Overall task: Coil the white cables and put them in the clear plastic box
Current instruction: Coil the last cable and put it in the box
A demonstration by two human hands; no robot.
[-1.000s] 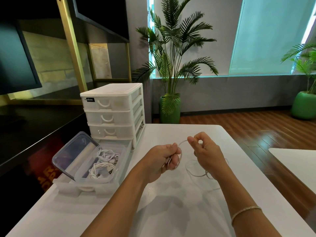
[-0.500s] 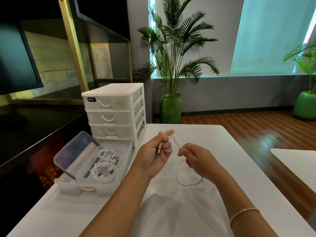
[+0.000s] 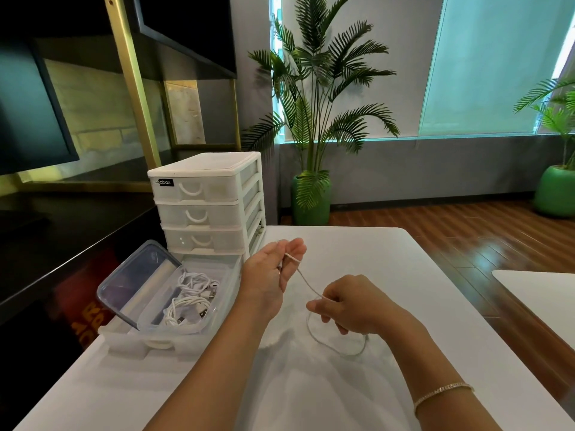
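One cable mid-coil, several already boxed

Coiled white cables [image 3: 189, 298] already lay in the clear plastic box [image 3: 214, 309] at the table's [image 3: 420, 275] left edge; one white cable [image 3: 306, 283] remained, stretched between hands. The left hand [image 3: 273, 275] pinched one end, apparently the plug, and the right hand [image 3: 348, 306] pinched the slack, a loop hanging beneath. Compared with half a second earlier, the hands had parted and the strand was drawn straighter.
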